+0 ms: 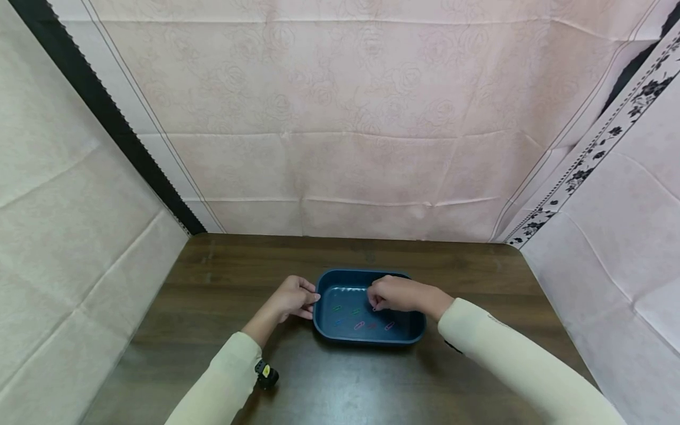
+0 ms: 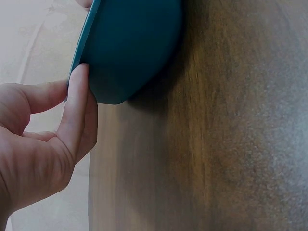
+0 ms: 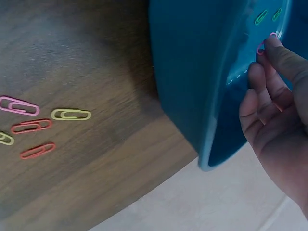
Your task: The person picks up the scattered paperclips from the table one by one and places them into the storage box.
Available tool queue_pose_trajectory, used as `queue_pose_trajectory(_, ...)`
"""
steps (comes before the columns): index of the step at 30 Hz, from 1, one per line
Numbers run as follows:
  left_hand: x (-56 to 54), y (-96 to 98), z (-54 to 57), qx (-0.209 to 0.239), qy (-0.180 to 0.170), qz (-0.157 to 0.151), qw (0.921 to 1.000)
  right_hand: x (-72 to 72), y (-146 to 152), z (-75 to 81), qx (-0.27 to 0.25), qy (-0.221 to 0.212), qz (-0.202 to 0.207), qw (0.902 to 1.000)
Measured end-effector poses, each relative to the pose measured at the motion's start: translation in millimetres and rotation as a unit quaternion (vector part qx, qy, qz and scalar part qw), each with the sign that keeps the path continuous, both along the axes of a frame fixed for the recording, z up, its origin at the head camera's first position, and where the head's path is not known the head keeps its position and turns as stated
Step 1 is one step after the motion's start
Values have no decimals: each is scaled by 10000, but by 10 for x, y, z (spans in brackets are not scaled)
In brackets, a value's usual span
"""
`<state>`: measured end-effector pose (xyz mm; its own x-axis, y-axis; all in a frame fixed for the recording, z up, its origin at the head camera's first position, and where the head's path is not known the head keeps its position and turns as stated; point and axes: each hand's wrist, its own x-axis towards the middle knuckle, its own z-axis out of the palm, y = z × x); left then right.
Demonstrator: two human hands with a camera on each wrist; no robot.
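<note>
A blue rectangular tray (image 1: 345,298) lies on the table in front of me. My left hand (image 1: 294,297) pinches its left rim between thumb and fingers, as the left wrist view shows closely. My right hand (image 1: 397,293) is inside the tray's right half. Its thumb and index finger pinch a pink paper clip (image 3: 260,50), partly hidden by the fingertips. On the tray floor lie several paper clips: green (image 1: 337,308), blue (image 1: 337,323), pink (image 1: 359,325) and a faint red one (image 1: 373,326).
Beside the tray, the right wrist view has several loose paper clips on the wooden table (image 3: 110,159): a pink clip (image 3: 19,106), a yellow clip (image 3: 71,114) and an orange-red clip (image 3: 31,126) among them. Cloth-covered walls (image 1: 340,171) enclose the table's back and sides.
</note>
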<state>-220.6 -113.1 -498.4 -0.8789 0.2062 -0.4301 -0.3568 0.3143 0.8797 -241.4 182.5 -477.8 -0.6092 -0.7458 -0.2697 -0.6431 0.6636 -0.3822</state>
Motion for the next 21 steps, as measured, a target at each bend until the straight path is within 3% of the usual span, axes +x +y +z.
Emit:
queue_pose_trajectory(9, -12, -6, -10, -9, -28, 31, 10000, -41, -108, -13, 213, -141, 99, 9996)
queue_pose_trajectory(21, -19, 6, -7, -63, -66, 11, 10000, -47, -180, -128, 607, -327, -80, 9976)
